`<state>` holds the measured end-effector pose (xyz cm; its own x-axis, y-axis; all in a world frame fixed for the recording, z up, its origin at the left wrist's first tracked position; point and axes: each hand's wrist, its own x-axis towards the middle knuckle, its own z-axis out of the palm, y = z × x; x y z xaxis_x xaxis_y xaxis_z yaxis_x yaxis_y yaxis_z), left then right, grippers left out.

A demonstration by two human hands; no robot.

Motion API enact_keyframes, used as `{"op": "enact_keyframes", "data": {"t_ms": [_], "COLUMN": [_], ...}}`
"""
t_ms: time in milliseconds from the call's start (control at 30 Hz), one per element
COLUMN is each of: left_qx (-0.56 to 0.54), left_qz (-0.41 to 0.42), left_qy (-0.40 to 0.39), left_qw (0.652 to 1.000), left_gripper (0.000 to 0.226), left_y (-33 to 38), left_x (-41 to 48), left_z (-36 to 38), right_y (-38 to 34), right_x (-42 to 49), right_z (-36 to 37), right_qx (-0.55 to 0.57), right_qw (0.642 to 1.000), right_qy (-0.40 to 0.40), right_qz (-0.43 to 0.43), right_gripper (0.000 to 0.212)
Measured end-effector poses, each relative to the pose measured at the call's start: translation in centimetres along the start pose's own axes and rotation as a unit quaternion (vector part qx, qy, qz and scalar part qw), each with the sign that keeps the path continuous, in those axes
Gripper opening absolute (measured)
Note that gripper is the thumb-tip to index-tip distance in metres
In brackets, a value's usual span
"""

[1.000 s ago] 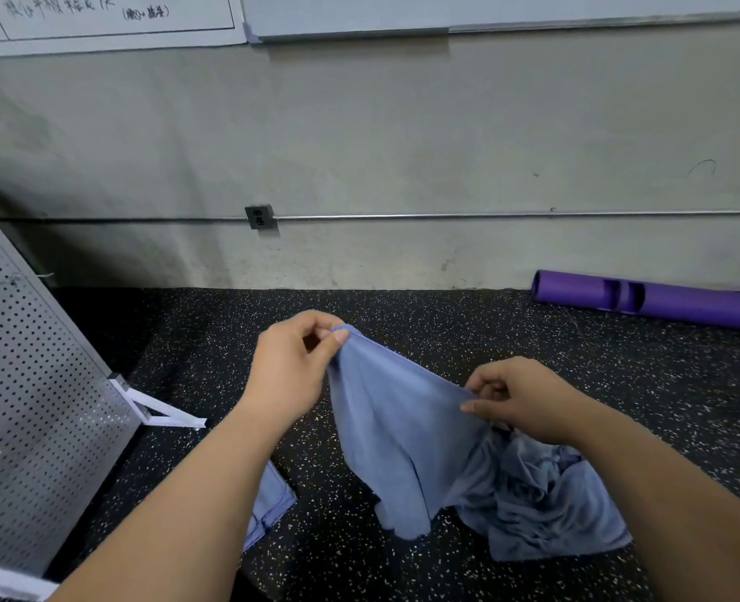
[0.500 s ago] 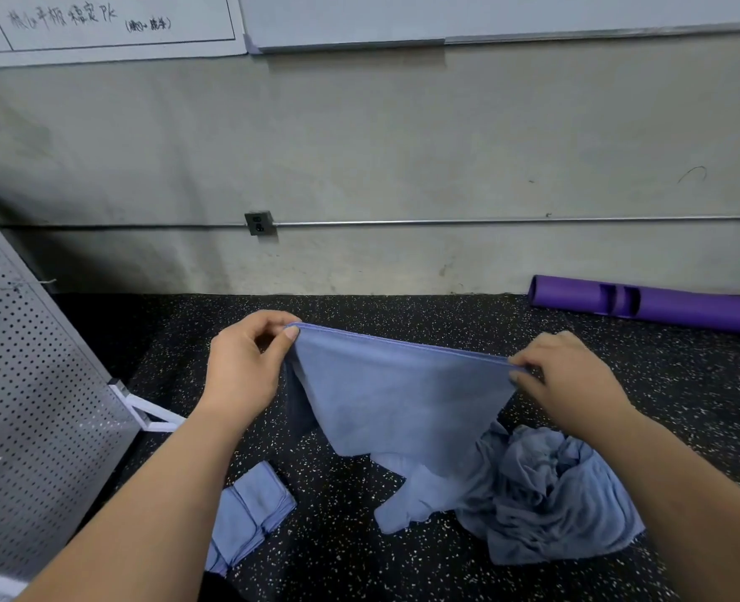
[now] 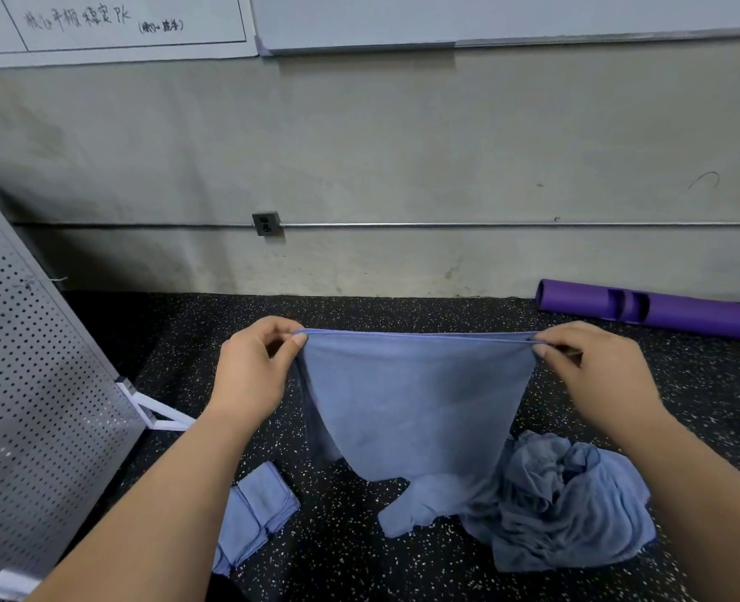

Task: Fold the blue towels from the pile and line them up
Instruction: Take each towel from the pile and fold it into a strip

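A floor of black rubber, flecked all over with small white specks, runs back to a plain grey-beige concrete wall that looks scuffed and stained. A thin metal conduit crosses the wall horizontally and meets a small grey socket box. Along the top of the wall hang a whiteboard and, to its left, a white sheet with handwritten characters.

At the left, a grey metal panel, punched with rows of small round holes, leans at a slant on a white bracket foot. At the far right, against the wall, lies a smooth purple cylinder with slots cut in its side.

A person's bare forearms reach in from below. The left hand and right hand each pinch a top corner of a blue towel between thumb and curled fingers. They hold it above the floor with its hemmed top edge stretched taut and level. The cloth is thin and soft, hanging down and narrowing toward its lower end.

Below and to the right, the pile of blue towels lies crumpled in deep wrinkles on the floor, and the hanging towel's lower end overlaps it. Lower left, partly hidden by the left forearm, folded towels lie flat, side by side.
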<state>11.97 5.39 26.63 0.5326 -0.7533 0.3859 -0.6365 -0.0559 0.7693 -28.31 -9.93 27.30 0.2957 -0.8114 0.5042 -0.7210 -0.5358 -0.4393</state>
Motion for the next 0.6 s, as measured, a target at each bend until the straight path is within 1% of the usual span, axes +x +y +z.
{"op": "enact_keyframes", "data": {"t_ms": [167,267,333,400,600], "left_qx": [0.001,0.015,0.024,0.028,0.049], "left_qz": [-0.005,-0.001,0.003,0.003,0.000], "left_qy": [-0.002,-0.008,-0.017,-0.023,-0.020], "left_qw": [1.000,1.000,1.000,0.999,0.999], "left_gripper": [0.007,0.008,0.008,0.010,0.011], "left_y": [0.2,0.5,0.6,0.7,1.0], "left_x": [0.1,-0.1,-0.2,-0.3,-0.4], "left_z": [0.1,-0.1,-0.2,-0.2,-0.1], "right_y": [-0.6,-0.7,-0.6,-0.5,0.1], "right_x": [0.0,0.1,0.2,0.3,0.2], "right_z": [-0.8,-1.0,-1.0,-1.1,-1.2], "right_qx": [0.070,0.123,0.159,0.177,0.156], "right_qw": [0.996,0.989,0.982,0.978,0.978], "right_qy": [0.007,0.013,0.008,0.005,-0.022], "right_qz": [0.045,0.084,0.102,0.115,0.134], "right_gripper": [0.017,0.023,0.031,0.036,0.015]}}
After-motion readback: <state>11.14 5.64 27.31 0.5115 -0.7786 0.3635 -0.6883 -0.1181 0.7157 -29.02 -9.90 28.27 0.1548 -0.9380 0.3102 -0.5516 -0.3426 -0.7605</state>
